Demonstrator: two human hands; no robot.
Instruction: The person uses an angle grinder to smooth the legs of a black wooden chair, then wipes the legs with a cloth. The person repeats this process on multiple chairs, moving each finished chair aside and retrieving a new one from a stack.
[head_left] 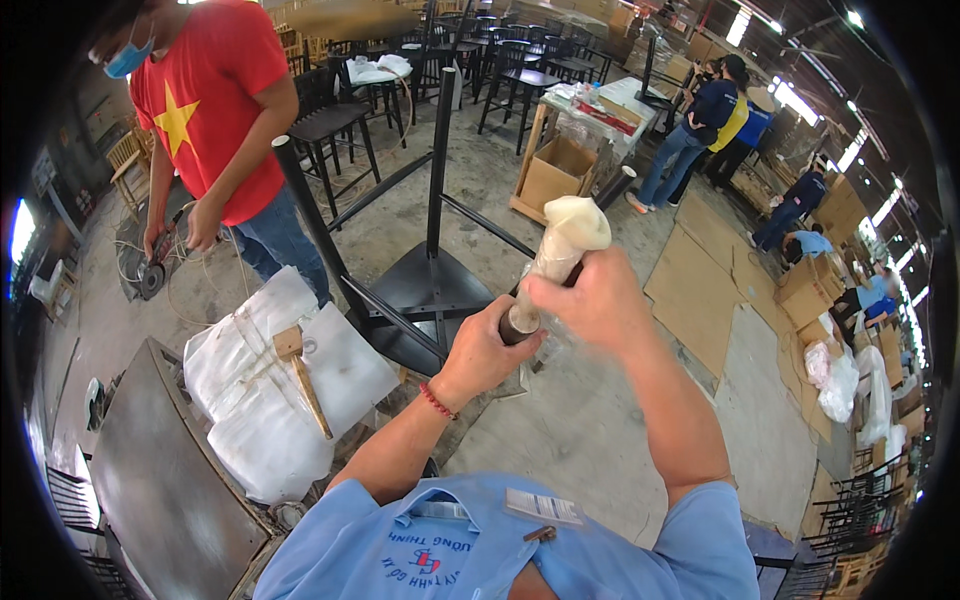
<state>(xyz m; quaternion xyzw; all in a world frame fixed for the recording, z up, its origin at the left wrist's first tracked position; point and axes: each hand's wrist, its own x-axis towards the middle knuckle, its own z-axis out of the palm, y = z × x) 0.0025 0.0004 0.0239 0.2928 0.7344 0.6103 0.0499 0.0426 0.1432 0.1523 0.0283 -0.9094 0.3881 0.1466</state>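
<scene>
A black metal chair (420,290) lies upside down in front of me, its legs pointing up. My left hand (485,350) grips the nearest leg (520,322) low down. My right hand (590,295) holds clear plastic wrap on the same leg, just above my left hand. A cream foam cap (572,228) covers that leg's tip. A wooden mallet (300,375) lies on white padded sheets (270,400) to my left.
A person in a red shirt (205,95) stands at the left holding a power tool (155,270). A metal table (170,480) sits at lower left. An open cardboard box (555,170), black chairs and flat cardboard sheets (700,280) lie beyond. Other people work at right.
</scene>
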